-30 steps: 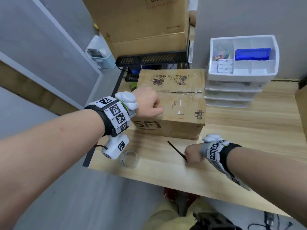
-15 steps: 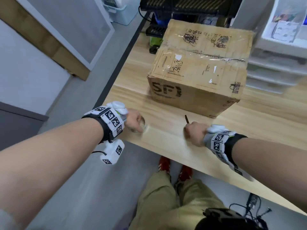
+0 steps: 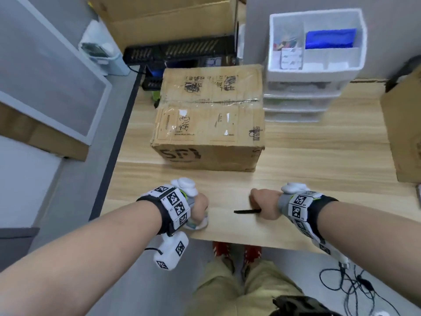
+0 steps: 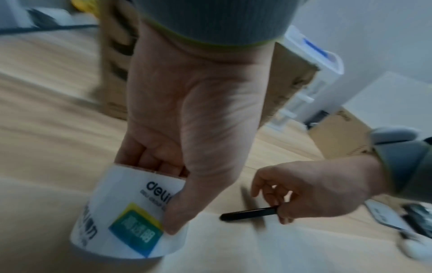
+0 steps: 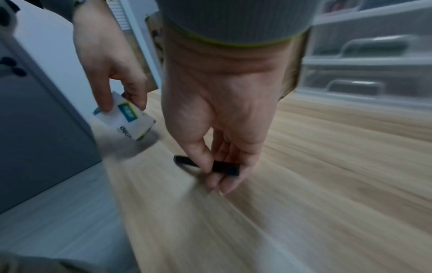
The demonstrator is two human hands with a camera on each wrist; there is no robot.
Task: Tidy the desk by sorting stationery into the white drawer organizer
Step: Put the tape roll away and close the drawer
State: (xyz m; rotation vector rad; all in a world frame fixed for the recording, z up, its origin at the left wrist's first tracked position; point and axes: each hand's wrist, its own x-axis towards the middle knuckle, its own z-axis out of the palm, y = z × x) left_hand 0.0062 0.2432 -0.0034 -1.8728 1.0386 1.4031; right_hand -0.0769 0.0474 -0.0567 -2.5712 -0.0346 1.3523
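My left hand (image 3: 198,208) grips a roll of clear tape (image 4: 126,219) with a white "deli" label, fingers through its core and thumb on the outside, near the desk's front left corner. The tape roll (image 5: 126,116) also shows in the right wrist view, tilted just above the wood. My right hand (image 3: 262,207) pinches a black pen (image 3: 246,211) between thumb and fingers; the pen (image 5: 205,164) points left, low over the desk. The white drawer organizer (image 3: 316,67) stands at the back right, its top tray holding a blue item (image 3: 329,38) and small coloured bits.
A taped cardboard box (image 3: 209,119) sits mid-desk just beyond both hands, left of the organizer's drawers. Another cardboard box (image 3: 405,124) stands at the right edge. The desk's front edge (image 3: 250,244) runs right below my hands, with my legs and cables underneath.
My left hand came down from the cardboard box to the tape roll and took hold of it. My right hand kept the pen, which now points left. The head view swung back up.
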